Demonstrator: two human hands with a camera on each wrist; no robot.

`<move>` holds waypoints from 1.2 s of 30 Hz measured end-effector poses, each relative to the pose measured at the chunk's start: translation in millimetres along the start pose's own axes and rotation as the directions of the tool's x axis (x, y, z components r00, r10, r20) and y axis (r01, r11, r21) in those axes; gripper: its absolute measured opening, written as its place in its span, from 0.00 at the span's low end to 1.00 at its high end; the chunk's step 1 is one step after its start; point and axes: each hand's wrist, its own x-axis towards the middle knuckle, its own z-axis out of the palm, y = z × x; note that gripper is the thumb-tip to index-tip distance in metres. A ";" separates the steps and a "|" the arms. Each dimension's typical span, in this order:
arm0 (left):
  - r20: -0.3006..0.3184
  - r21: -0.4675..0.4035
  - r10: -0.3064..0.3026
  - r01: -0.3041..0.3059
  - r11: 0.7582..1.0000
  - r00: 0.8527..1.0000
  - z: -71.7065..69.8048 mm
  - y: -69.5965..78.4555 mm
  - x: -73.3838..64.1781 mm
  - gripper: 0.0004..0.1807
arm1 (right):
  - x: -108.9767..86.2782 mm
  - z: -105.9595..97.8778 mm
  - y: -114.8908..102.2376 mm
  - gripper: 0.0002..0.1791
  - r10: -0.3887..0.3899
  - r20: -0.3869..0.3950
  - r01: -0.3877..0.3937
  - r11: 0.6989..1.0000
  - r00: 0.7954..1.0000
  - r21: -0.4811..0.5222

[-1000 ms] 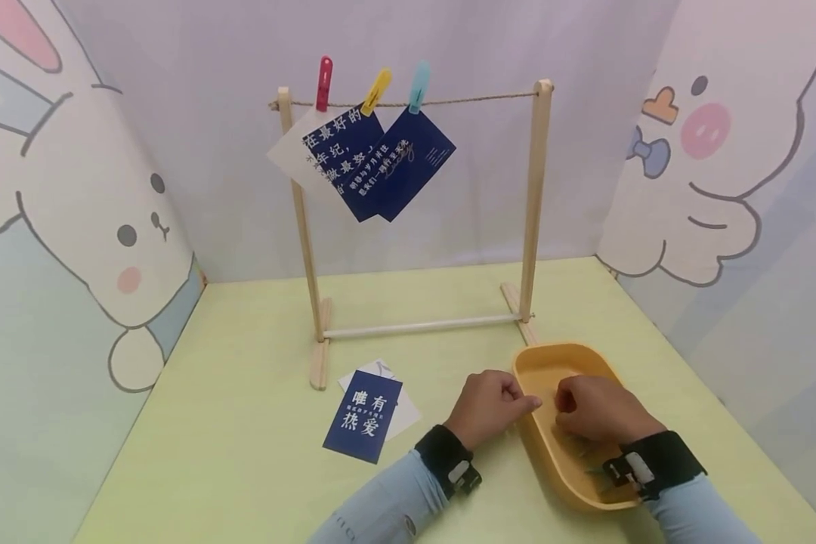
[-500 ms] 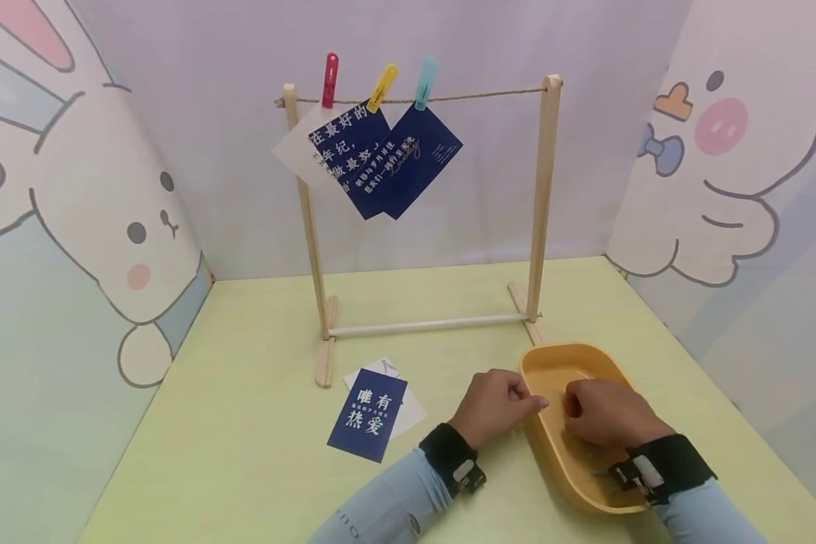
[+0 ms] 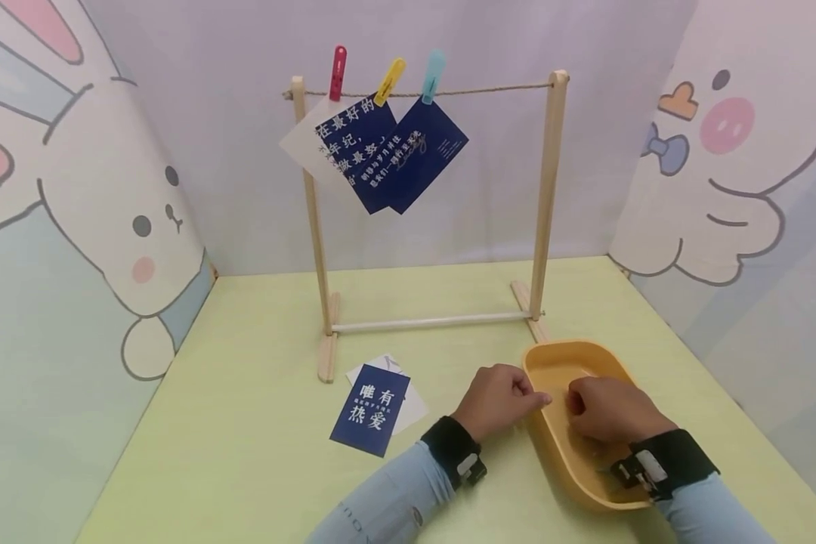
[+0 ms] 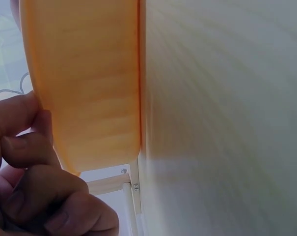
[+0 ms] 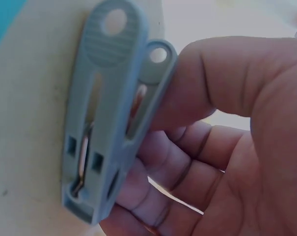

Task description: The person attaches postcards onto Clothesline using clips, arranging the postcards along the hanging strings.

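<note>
At the left rim of the yellow plastic basket (image 3: 561,483), my left hand (image 3: 498,400) pinches the edge between thumb and fingers. The left wrist view shows those fingers (image 4: 28,142) against the basket wall. My right hand (image 3: 619,412) is down inside the basket with its fingers curled. In the right wrist view a grey-blue clothespin (image 5: 109,54) overlaps the thumb and fingers, close to the camera. The fingertips are hidden behind it, so I cannot tell whether they grip anything.
Behind the basket stands a wooden rack (image 3: 547,196) with a string (image 3: 496,89). Red (image 3: 338,74), yellow (image 3: 389,81) and light blue (image 3: 433,77) clothespins hold overlapping cards (image 3: 425,166) on it. A blue card (image 3: 370,423) lies over a white card (image 3: 411,408) on the table.
The whole head view has shifted slightly to the right. Both hands keep their places at the basket, and the hanging cards look the same.
</note>
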 end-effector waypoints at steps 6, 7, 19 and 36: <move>0.006 0.016 -0.006 0.006 1.000 1.000 -1.8 1.0 2.0 0.17 | 3.3 0.3 -0.2 0.07 -0.001 -0.002 0.001 1.000 1.000 0.024; 0.006 0.018 -0.007 0.007 1.000 1.000 -2.6 1.0 2.2 0.17 | 3.9 -0.4 -1.1 0.08 0.000 0.000 0.000 0.999 1.000 0.036; 0.002 0.029 -0.031 0.031 0.999 1.000 -1.8 4.5 1.9 0.18 | -2.8 -12.6 -2.8 0.07 -0.075 0.069 0.072 0.997 0.995 0.040; 0.004 0.025 -0.019 0.019 0.999 1.000 1.4 2.7 0.5 0.19 | -18.9 -19.4 -2.0 0.20 -0.161 0.130 0.161 0.987 0.978 0.007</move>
